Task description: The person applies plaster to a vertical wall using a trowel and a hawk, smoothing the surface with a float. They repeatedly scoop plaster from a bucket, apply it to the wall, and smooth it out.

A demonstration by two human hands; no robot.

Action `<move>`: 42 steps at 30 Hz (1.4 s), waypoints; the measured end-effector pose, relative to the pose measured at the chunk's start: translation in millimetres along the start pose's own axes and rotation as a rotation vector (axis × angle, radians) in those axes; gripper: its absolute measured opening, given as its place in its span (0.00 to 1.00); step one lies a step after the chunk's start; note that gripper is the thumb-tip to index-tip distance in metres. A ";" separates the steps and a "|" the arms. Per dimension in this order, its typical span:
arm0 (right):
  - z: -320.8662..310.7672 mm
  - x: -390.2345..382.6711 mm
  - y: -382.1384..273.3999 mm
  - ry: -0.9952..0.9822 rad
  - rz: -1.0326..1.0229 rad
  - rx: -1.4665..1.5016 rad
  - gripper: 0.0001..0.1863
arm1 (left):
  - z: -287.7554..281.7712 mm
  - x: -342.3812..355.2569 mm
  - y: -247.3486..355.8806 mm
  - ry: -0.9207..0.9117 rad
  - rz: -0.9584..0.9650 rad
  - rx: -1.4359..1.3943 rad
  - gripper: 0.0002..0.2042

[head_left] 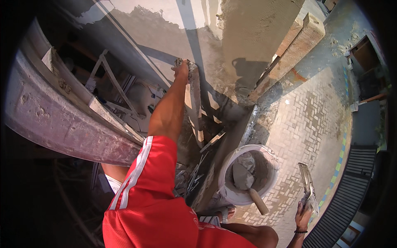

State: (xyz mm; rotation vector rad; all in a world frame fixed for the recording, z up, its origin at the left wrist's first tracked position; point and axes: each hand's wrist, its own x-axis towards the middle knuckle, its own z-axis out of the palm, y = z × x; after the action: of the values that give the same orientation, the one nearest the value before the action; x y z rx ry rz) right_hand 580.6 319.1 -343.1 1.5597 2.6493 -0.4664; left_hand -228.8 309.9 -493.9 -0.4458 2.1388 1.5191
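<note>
My left arm reaches forward. My left hand is closed round the mortar-crusted top end of an upright wooden board, close to the wall. Out to the right, my right hand grips a plastering trowel, its long metal blade smeared with mortar and seen nearly edge-on. Between my hands, lower down, stands a round, pale bucket with grey mortar in it. A pointed masonry trowel lies in the bucket, its wooden handle hanging over the rim.
A wall with wet plaster patches rises ahead. Thick timber leans at its right. A large, curved purplish trough-like piece fills the left side. Block paving lies far below, with a dark slatted gate at right.
</note>
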 end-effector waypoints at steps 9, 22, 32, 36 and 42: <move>-41.1 126.6 -105.1 0.014 -0.279 -0.102 0.16 | -4.8 -25.1 -0.8 0.150 0.013 0.169 0.43; 71.2 300.0 -236.3 -0.104 -0.727 -0.338 0.18 | 12.3 -108.9 -29.8 0.462 0.184 0.215 0.38; 108.0 324.1 -260.3 -0.079 -0.652 -0.267 0.20 | -50.5 -231.3 -126.6 -0.006 0.686 0.024 0.36; 87.3 318.7 -281.9 -0.156 -0.538 -0.235 0.20 | -74.2 -252.7 -134.6 -0.120 0.749 0.121 0.35; 45.3 313.5 -295.4 -0.139 -0.462 -0.179 0.20 | -93.1 -284.6 -115.8 -0.318 0.873 0.191 0.30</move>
State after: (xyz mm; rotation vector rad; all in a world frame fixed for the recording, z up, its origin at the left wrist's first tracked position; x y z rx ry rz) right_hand 165.6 439.7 -371.3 0.8312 2.8364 -0.3214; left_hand 50.7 180.8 -402.8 0.8513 2.2812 1.6033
